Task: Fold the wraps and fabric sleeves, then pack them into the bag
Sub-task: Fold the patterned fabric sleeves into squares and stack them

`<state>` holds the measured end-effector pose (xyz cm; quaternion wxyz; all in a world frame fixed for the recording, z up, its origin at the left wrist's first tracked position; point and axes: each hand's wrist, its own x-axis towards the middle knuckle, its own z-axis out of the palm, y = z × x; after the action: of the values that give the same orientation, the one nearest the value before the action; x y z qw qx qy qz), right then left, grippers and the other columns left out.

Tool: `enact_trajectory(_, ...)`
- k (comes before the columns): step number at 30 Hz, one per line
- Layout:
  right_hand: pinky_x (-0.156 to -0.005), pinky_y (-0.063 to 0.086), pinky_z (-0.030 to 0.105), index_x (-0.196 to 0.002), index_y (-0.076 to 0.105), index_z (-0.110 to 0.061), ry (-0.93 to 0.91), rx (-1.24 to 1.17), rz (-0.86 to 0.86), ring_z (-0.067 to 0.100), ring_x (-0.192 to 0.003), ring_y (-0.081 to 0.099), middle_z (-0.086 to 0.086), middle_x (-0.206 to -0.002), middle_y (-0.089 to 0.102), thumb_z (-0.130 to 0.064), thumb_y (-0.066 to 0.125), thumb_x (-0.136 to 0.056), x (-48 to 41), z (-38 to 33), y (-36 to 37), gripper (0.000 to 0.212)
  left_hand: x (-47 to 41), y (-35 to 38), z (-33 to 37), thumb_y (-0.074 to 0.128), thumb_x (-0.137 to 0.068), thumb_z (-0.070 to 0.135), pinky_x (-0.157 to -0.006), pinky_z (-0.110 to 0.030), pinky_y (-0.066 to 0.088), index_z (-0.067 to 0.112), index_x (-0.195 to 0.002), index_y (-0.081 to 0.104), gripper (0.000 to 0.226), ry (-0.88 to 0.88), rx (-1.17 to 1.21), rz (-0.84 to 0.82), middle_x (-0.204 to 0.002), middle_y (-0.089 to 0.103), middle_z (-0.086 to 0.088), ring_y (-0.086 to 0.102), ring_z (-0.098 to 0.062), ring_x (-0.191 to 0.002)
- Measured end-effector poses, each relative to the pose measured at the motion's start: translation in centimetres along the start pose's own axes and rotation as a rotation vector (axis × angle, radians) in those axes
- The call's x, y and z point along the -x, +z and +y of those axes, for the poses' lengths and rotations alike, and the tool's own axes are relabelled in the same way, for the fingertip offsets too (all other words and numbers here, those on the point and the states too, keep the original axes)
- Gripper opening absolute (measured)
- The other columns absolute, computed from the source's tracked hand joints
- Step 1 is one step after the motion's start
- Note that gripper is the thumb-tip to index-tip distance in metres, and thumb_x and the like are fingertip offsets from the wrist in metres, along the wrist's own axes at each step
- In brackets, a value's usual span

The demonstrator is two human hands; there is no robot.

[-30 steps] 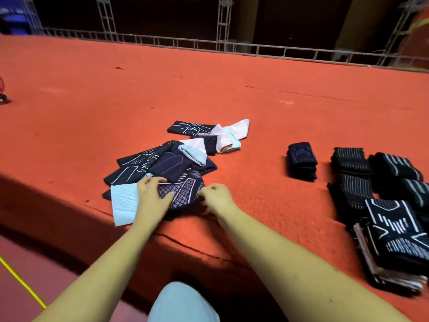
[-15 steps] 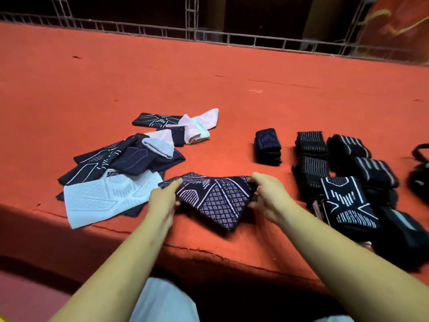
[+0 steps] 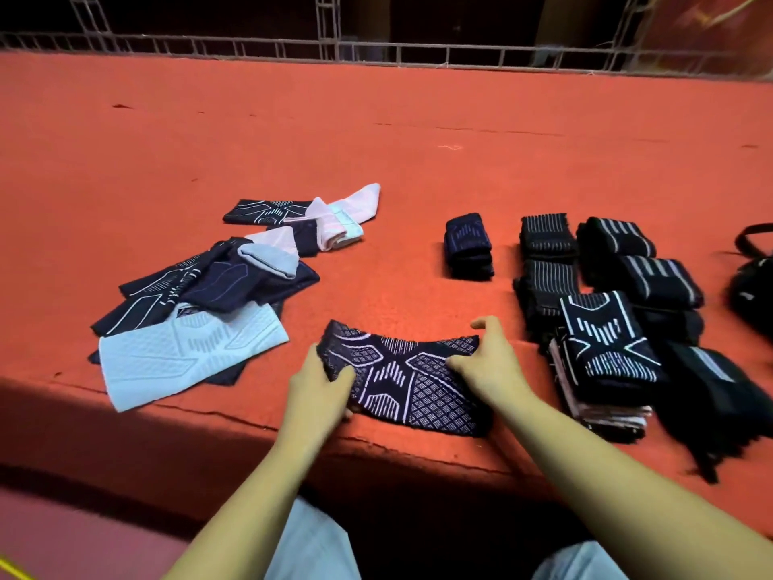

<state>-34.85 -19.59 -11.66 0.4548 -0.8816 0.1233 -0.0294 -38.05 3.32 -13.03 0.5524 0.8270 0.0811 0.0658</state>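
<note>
Our left hand (image 3: 318, 385) and right hand (image 3: 490, 364) pinch opposite ends of the patterned sleeve (image 3: 412, 385), probably flattening it for a clean fold.

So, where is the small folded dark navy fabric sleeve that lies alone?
Head view, right of centre: the folded dark navy fabric sleeve sits alone on the orange carpet, just left of the folded black striped wraps.

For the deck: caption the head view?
Left hand and right hand grip a dark patterned sleeve between unfolded pile and folded stacks.
</note>
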Motion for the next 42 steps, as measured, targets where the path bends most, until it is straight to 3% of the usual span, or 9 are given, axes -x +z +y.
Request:
enact_trajectory(7,-0.084,0.054,0.038,-0.121,0.044,-0.032,-0.096,-0.283,0.016,0.019,-0.085,0.068,-0.001,-0.09,0.064,-0.005,0.069,-0.084,2.2,2.3,-0.3,0.053,0.8,0.6,-0.9,0.057,-0.085,0.006,-0.114,-0.017,0.026,0.013,-0.145,0.041,0.063,0.544,-0.262,-0.263,-0.142,0.047,0.006,0.038,0.0,-0.137)
enact_trajectory(14,-0.083,0.054,0.04,-0.101,0.058,-0.027,-0.118,-0.408,0.005,0.019,-0.086,0.067,0.001,-0.096,0.07,-0.001,0.065,-0.087,2.4,3.5,-0.3,0.031,-0.1,1.1,-1.4,0.04,-0.089,0.006,-0.118,-0.01,0.007,0.019,-0.15,0.041,0.062,0.655,-0.37,-0.522,-0.156,0.028,0.014,0.012,0.014,-0.144)
enact_trajectory(20,-0.069,0.051,0.04,-0.1,0.058,-0.025,-0.116,-0.401,0.017,0.015,-0.072,0.059,0.017,-0.09,0.07,-0.002,0.062,-0.09,2.2,3.8,0.0,0.026,-0.6,0.6,-2.2,0.041,-0.086,0.002,-0.122,-0.02,0.012,0.019,-0.136,0.06,0.056,0.675,-0.295,-0.584,-0.149,0.045,0.013,0.024,0.001,-0.147)
enact_trajectory(25,-0.069,0.052,0.046,-0.099,0.058,-0.029,-0.136,-0.303,0.052,0.015,-0.068,0.055,0.02,-0.088,0.068,-0.008,0.063,-0.09,1.9,4.0,0.4,0.023,-0.8,0.9,-2.3,0.045,-0.09,0.032,-0.119,-0.029,0.027,0.022,-0.127,0.067,0.043,0.734,-0.388,-0.519,-0.143,0.052,0.015,0.037,0.001,-0.139)
enact_trajectory(28,-0.07,0.047,0.031,-0.101,0.059,-0.026,-0.155,-0.216,0.076,0.01,-0.067,0.052,0.012,-0.087,0.067,-0.009,0.063,-0.089,1.9,3.7,0.4,0.021,-1.3,1.3,-1.2,0.043,-0.096,0.051,-0.109,-0.038,0.038,0.025,-0.119,0.069,0.044,0.716,-0.429,-0.484,-0.129,0.058,0.017,0.048,-0.002,-0.125)
enact_trajectory(32,-0.074,0.049,0.033,-0.102,0.06,-0.026,-0.154,-0.179,0.084,0.014,-0.071,0.057,0.008,-0.088,0.069,-0.009,0.063,-0.089,1.9,3.6,0.4,0.022,-2.5,2.4,0.6,0.047,-0.087,0.06,-0.105,-0.042,0.035,0.034,-0.134,0.058,0.055,0.803,-0.66,-0.445,-0.123,0.054,0.012,0.046,-0.01,-0.117)
enact_trajectory(35,-0.075,0.051,0.037,-0.103,0.06,-0.027,-0.149,-0.181,0.082,0.02,-0.074,0.062,0.007,-0.089,0.069,-0.01,0.063,-0.089,2.1,3.6,0.3,0.022,-4.0,3.0,1.1,0.053,-0.079,0.062,-0.121,-0.037,0.013,0.034,-0.148,0.043,0.075,0.844,-0.706,-0.557,-0.155,0.033,0.006,0.021,-0.012,-0.147)
enact_trajectory(38,-0.079,0.051,0.035,-0.105,0.061,-0.025,-0.159,-0.164,0.087,0.017,-0.078,0.061,0.0,-0.093,0.069,-0.01,0.063,-0.089,2.2,3.4,0.3,0.023,-5.0,3.5,1.4,0.034,-0.074,0.075,-0.122,-0.031,-0.011,0.036,-0.157,0.015,0.093,0.729,-0.85,-0.753,-0.164,-0.002,0.015,-0.015,-0.003,-0.149)
enact_trajectory(42,-0.091,0.049,0.029,-0.109,0.06,-0.023,-0.178,-0.137,0.085,0.012,-0.091,0.062,-0.006,-0.104,0.067,-0.004,0.063,-0.089,2.1,3.2,0.1,0.028,-4.8,3.7,0.9,0.022,-0.075,0.079,-0.124,-0.038,-0.009,0.041,-0.157,0.007,0.091,0.663,-0.917,-0.754,-0.164,-0.008,0.017,-0.017,0.0,-0.147)
